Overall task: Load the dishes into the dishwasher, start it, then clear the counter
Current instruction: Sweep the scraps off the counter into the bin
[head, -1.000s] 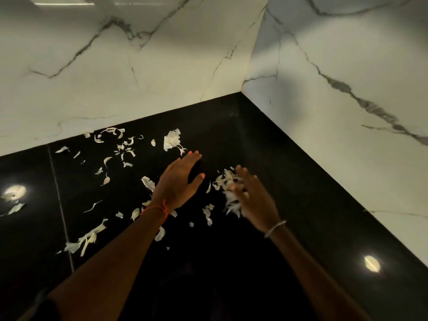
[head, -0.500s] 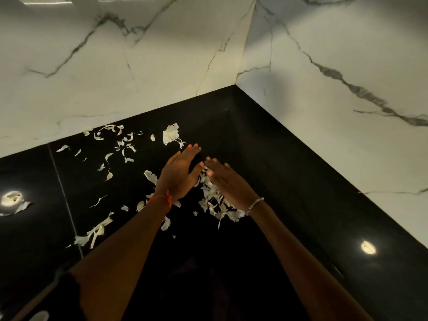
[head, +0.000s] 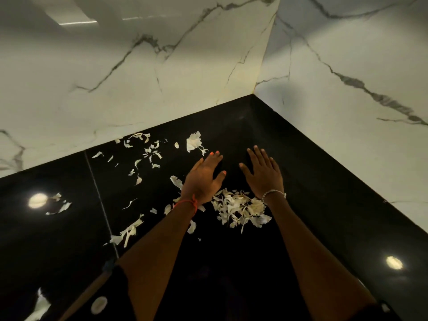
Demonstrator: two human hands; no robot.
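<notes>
- Left grip (head: 203,179) and right grip (head: 264,177): both released, fingers straight, over the bench (head: 231,269).
- We note the peel pile (head: 238,207) between the wrists, below both palms in frame, equally near each.

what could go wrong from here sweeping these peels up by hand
The pile of peels sits loose between the wrists, nearer than the flat left hand and right hand; a quick pull back may scatter the light flakes. Stray scraps lie far to the left near the wall, and glare spots on the glossy counter could hide some, so bits may get missed.
</notes>
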